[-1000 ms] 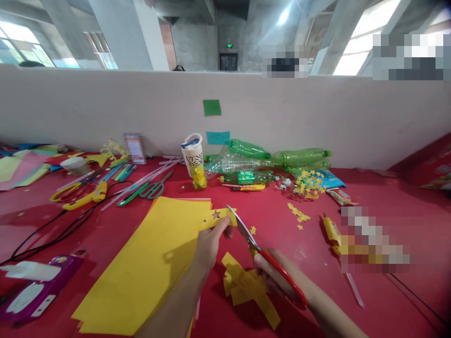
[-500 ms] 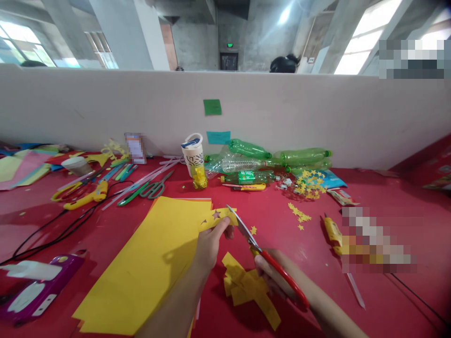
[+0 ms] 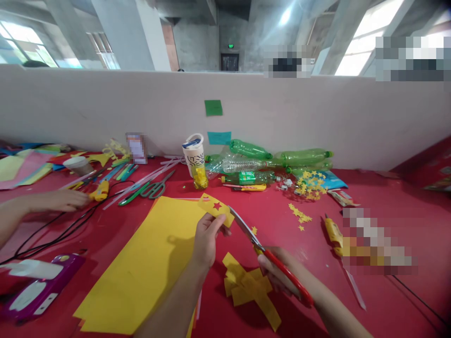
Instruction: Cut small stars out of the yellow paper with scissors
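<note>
Between thumb and fingers my left hand (image 3: 207, 237) pinches a strip of yellow paper (image 3: 207, 203) with a star-shaped hole in it. Red-handled scissors (image 3: 282, 270) are in my right hand (image 3: 278, 270), their blades pointing up and left, close to the strip's right edge. Whether the blades touch the paper I cannot tell. A small yellow star (image 3: 254, 230) lies on the table just right of the blades. Below the hands is a pile of yellow paper pieces (image 3: 246, 286). Large yellow sheets (image 3: 137, 263) lie stacked under my left forearm.
Another person's hand (image 3: 66, 199) reaches in from the left by a yellow glue gun (image 3: 100, 191). Green bottles (image 3: 250, 177), a cup (image 3: 193, 157) and yellow stars (image 3: 299, 213) lie toward the white partition (image 3: 141, 103). A second glue gun (image 3: 333, 232) is on the right, a purple power strip (image 3: 45, 286) at left.
The yellow strip has turned in my left hand, its left end now higher, and the scissors sit slightly apart from my fingers. Another person's hand has come in at the left.
</note>
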Tool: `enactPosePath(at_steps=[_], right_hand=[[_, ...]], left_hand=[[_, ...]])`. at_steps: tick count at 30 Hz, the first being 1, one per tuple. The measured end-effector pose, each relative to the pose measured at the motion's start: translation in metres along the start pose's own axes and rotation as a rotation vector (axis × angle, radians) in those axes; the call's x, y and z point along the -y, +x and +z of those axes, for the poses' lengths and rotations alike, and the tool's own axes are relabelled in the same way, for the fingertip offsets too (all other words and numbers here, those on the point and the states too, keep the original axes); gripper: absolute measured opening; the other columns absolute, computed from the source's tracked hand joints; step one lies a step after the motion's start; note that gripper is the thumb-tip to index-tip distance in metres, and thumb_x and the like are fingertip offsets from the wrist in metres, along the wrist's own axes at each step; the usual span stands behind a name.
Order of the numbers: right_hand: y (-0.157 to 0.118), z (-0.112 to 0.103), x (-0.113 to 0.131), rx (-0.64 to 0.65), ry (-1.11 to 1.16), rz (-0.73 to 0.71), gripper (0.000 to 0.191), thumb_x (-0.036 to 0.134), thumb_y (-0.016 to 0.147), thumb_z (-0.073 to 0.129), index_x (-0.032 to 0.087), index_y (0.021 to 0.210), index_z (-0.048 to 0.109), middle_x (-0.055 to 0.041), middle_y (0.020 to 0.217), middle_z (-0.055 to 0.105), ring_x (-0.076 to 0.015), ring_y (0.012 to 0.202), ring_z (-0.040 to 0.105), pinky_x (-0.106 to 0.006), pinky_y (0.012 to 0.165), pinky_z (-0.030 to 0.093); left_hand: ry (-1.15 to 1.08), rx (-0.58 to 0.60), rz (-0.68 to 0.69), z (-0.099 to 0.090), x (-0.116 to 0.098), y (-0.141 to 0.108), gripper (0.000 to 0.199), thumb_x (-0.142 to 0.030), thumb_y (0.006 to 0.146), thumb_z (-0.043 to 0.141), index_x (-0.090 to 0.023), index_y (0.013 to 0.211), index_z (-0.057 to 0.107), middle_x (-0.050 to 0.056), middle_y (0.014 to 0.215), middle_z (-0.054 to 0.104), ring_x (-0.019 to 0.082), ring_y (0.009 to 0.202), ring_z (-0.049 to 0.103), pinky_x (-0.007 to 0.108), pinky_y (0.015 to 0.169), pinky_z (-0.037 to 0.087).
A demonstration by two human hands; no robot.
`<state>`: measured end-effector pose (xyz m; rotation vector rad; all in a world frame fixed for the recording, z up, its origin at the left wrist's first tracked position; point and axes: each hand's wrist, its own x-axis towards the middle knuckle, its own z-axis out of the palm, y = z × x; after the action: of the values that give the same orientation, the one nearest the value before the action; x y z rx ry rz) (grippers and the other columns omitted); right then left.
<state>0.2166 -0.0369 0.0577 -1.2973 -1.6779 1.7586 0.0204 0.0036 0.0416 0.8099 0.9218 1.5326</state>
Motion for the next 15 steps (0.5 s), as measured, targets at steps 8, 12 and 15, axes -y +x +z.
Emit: enactPosePath(at_steps=[8,12,15], right_hand=[[0.0015,0.0029,0.0027,-0.012,-0.004,0.035,0.054,0.073,0.075,0.046,0.02,0.067,0.041,0.0107,0.04,0.034,-0.0052,0.033,0.034,-0.018,0.035,0.025],[0.0007,0.0003,0.0026,-0.016,-0.06,0.022,0.052,0.07,0.078,0.045,0.019,0.068,0.042,0.0106,0.04,0.033,-0.0054,0.034,0.034,-0.019,0.037,0.024],[-0.0005,-0.0021,0.0039,-0.011,-0.086,0.009,0.049,0.066,0.081,0.045,0.019,0.069,0.043,0.0095,0.043,0.035,-0.0056,0.036,0.034,-0.019,0.038,0.023]], left_hand=[[-0.014,0.118,-0.086,0.0034,-0.0091,-0.0012,0.012,-0.03,0.086,0.054,-0.018,0.089,0.055,-0.003,0.059,0.059,0.009,0.044,0.053,0.019,0.042,0.039],[-0.072,0.124,-0.098,0.0032,-0.01,0.0017,0.011,-0.023,0.081,0.061,-0.017,0.089,0.055,-0.003,0.063,0.058,0.005,0.049,0.05,0.016,0.046,0.039],[-0.088,0.097,-0.115,0.0026,-0.0104,0.0032,0.013,-0.022,0.079,0.064,-0.015,0.087,0.057,-0.003,0.065,0.056,0.005,0.052,0.048,0.015,0.049,0.039]])
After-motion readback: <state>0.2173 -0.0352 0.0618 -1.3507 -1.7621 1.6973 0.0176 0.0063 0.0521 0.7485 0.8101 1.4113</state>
